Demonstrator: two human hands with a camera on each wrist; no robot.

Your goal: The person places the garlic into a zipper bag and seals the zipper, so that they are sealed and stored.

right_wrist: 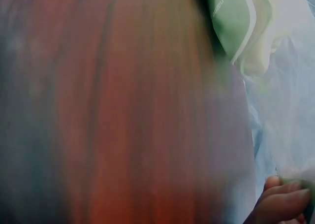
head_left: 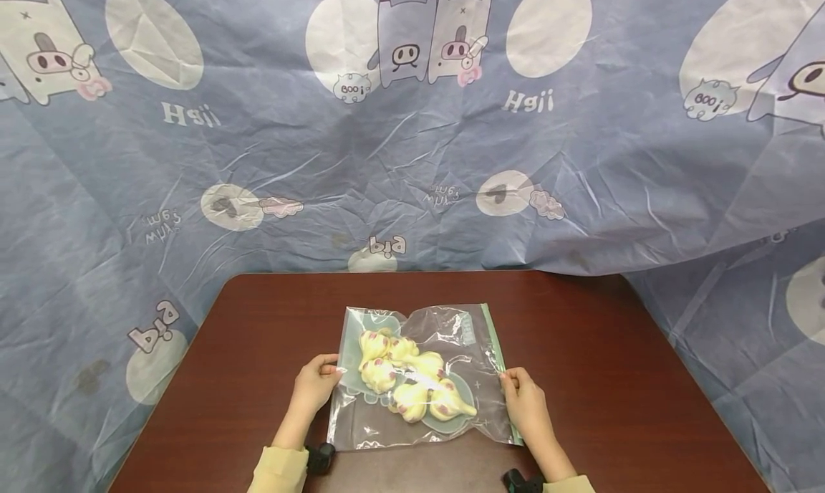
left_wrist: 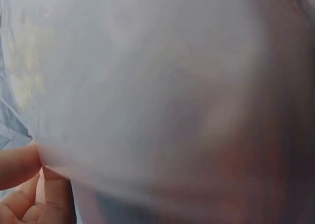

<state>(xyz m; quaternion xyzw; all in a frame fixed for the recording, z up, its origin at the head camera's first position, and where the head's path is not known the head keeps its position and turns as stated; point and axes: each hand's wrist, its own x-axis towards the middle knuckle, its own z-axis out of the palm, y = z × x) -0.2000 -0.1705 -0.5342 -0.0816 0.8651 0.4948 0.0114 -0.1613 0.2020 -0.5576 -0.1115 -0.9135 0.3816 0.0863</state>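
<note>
A clear zip bag (head_left: 451, 328) with a green closure strip (head_left: 493, 339) along its right side spans the space between both hands, over the table. Several whitish garlic bulbs (head_left: 412, 401) with purple patches show in it, among pale green shapes. My left hand (head_left: 312, 387) pinches the bag's left edge between thumb and fingers; the left wrist view has the film between the fingers (left_wrist: 19, 166). On the opposite side, my right hand (head_left: 525, 407) pinches the green strip. In the right wrist view, thumb and fingers (right_wrist: 280, 204) grip that edge, while a green patch with lettering (right_wrist: 231, 22) appears above.
Beneath is a dark reddish-brown table (head_left: 277, 314) with rounded far corners. A blue cloth (head_left: 399, 163) printed with cartoon figures hangs behind it and at both sides. Black wrist cameras (head_left: 320, 458) sit below each hand, near pale yellow sleeves (head_left: 278, 471).
</note>
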